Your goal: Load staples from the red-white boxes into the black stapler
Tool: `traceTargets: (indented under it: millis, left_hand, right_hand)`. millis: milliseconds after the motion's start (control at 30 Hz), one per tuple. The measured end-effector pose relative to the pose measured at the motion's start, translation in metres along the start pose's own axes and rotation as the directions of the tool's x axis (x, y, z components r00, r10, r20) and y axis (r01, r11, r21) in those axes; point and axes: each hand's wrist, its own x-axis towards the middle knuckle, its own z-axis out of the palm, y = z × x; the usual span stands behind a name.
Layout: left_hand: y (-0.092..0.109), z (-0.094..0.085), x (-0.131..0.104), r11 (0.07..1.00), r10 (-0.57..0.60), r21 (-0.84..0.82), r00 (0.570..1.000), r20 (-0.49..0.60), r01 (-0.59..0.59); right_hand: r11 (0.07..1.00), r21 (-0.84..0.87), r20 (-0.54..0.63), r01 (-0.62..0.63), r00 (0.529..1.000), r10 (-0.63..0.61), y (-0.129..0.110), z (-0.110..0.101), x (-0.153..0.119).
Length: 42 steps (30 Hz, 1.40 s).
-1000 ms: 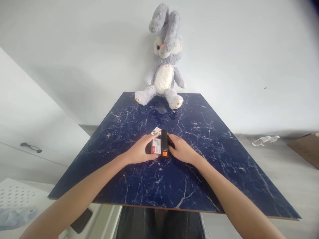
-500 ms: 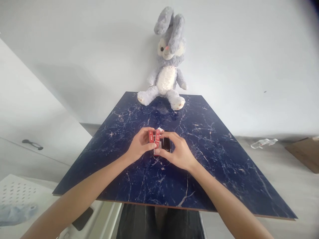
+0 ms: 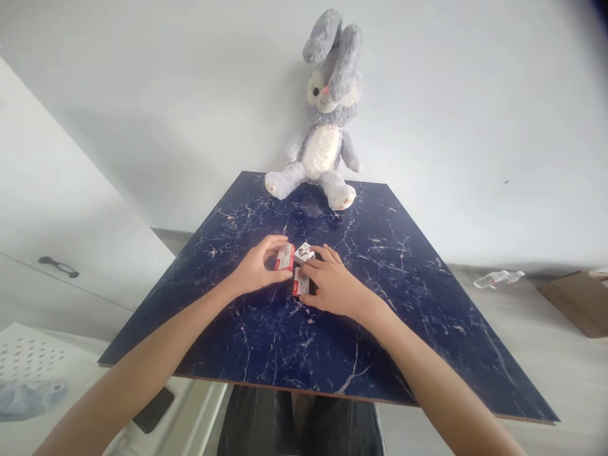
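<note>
My left hand (image 3: 260, 265) grips a small red-and-white box (image 3: 284, 257) between thumb and fingers, its pale face turned up. To the right, my right hand (image 3: 330, 282) is curled over a small black box (image 3: 312, 288), which it mostly covers. A second red-and-white box (image 3: 299, 283) lies on the table against the fingers of my right hand. Just beyond them rests a small white box (image 3: 303, 253) with dark print, close to my right fingertips. Its right side is partly hidden by the fingers.
The blue marbled table (image 3: 228, 342) narrows toward the wall. A grey plush rabbit (image 3: 323, 149) sits at its far edge. On the floor to the right are a clear plastic bottle (image 3: 496, 278) and a cardboard box (image 3: 577, 304). A dark phone (image 3: 154, 408) lies at lower left.
My hands have drawn slightly apart. The box in my left hand has turned to show its pale face. My right hand has shifted over the black box, and the white box is more exposed.
</note>
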Motion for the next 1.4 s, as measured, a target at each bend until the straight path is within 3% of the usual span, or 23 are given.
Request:
traceTargets:
  millis: [100, 233, 300, 367, 500, 767, 1100, 1400]
  left_hand:
    - [0.006, 0.011, -0.004, 0.983, -0.014, 0.182, 0.99, 0.138, -0.012]
    - [0.009, 0.026, -0.007, 0.941, 0.023, 0.324, 0.971, 0.237, -0.101]
    - [0.009, 0.028, -0.007, 0.932, 0.023, 0.341, 0.962, 0.273, -0.119]
    - [0.009, 0.027, -0.007, 0.929, 0.011, 0.351, 0.958, 0.287, -0.116]
    - [0.009, 0.03, -0.004, 0.924, -0.041, 0.378, 0.972, 0.23, -0.051]
    - [0.005, 0.043, -0.001, 0.924, -0.073, 0.383, 0.972, 0.223, -0.018]
    - [0.004, 0.036, 0.003, 0.944, -0.076, 0.328, 0.947, 0.311, -0.032]
    - [-0.004, 0.027, -0.001, 0.932, -0.137, 0.361, 0.956, 0.259, 0.035]
  right_hand:
    - [0.998, 0.052, -0.024, -0.039, 0.999, 0.041, 0.005, -0.011, -0.007]
    - [0.939, 0.247, -0.126, -0.238, 0.953, 0.275, 0.023, -0.024, -0.027]
    - [0.885, 0.369, -0.096, -0.285, 0.935, 0.341, 0.033, -0.023, -0.035]
    - [0.845, 0.449, -0.015, -0.289, 0.944, 0.331, 0.04, -0.018, -0.04]
    - [0.862, 0.434, 0.094, -0.264, 0.964, 0.248, 0.038, -0.011, -0.04]
    - [0.766, 0.585, 0.121, -0.268, 0.962, 0.244, 0.035, -0.011, -0.04]
    - [0.757, 0.574, 0.149, -0.313, 0.949, 0.279, 0.037, -0.01, -0.04]
    - [0.773, 0.563, 0.128, -0.293, 0.955, 0.269, 0.04, -0.008, -0.04]
